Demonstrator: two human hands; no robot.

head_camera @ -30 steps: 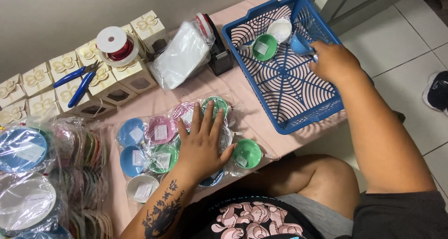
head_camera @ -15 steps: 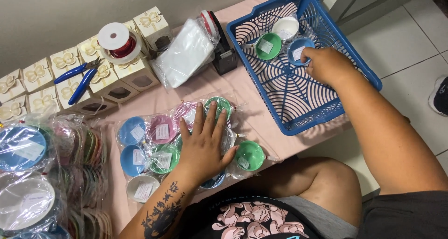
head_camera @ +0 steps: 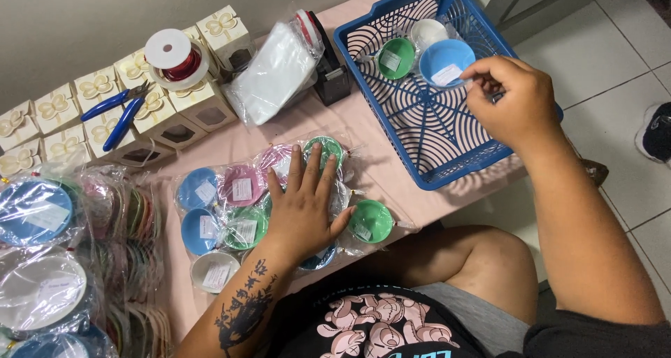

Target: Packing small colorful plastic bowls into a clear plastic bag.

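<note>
- While the left hand (head_camera: 302,215) lies flat with fingers spread on the clear-wrapped cluster of small coloured plastic dishes (head_camera: 241,211) at the table's centre, the head view shows the right hand (head_camera: 514,103) lifted at two o'clock, above the blue slotted plastic basket (head_camera: 426,131).
- Its fingertips are now pinched near the rim of the wrapped light-blue round dish (head_camera: 447,61); whether they still grip the wrapper I cannot tell. A second ago that hand sat low in the basket with the dish tilted under it; now the dish rests face-up beside the green dish (head_camera: 395,57) and white dish (head_camera: 428,31), so it looks placed.
- At ten o'clock sit cream gift boxes (head_camera: 105,113), blue-handled pliers (head_camera: 115,113) and a red wire spool (head_camera: 171,57).
</note>
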